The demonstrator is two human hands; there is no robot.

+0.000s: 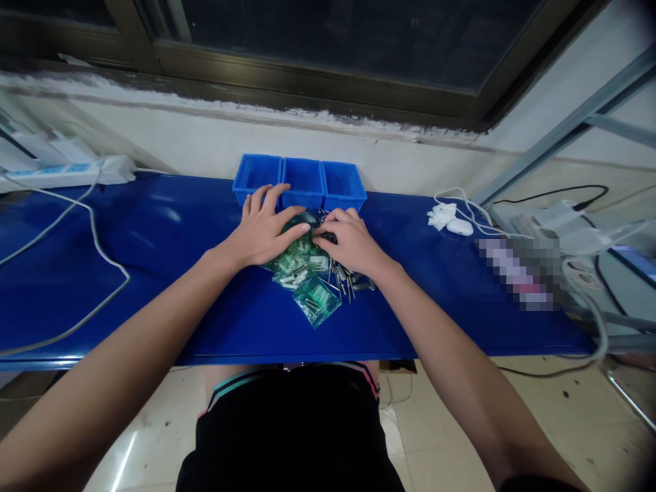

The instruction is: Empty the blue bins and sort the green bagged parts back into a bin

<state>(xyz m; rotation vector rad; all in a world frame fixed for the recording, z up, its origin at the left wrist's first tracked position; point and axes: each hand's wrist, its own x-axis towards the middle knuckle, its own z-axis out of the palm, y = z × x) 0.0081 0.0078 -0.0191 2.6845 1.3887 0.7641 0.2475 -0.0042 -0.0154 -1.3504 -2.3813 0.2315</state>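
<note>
My left hand (264, 232) lies with its fingers spread over the left side of a heap of small green-tinted plastic bags (316, 301). These bags hold thin white and silver pieces. At the right side of the heap, my right hand (351, 242) has its thumb and fingers drawn together; what is between them, if anything, is hidden. Loose slim metal pieces (344, 280), like pins or screws, lie under and below the right hand. Behind both hands stands a joined row of three blue bins (324, 184), close to my left fingertips.
A blue table (215, 328) runs along the wall beneath a window. White cables and a power strip (115, 169) occupy the left. Crumpled tissue (441, 216), a white earphone-like case (460, 227), a blurred-out item (517, 273) and more cables lie to the right.
</note>
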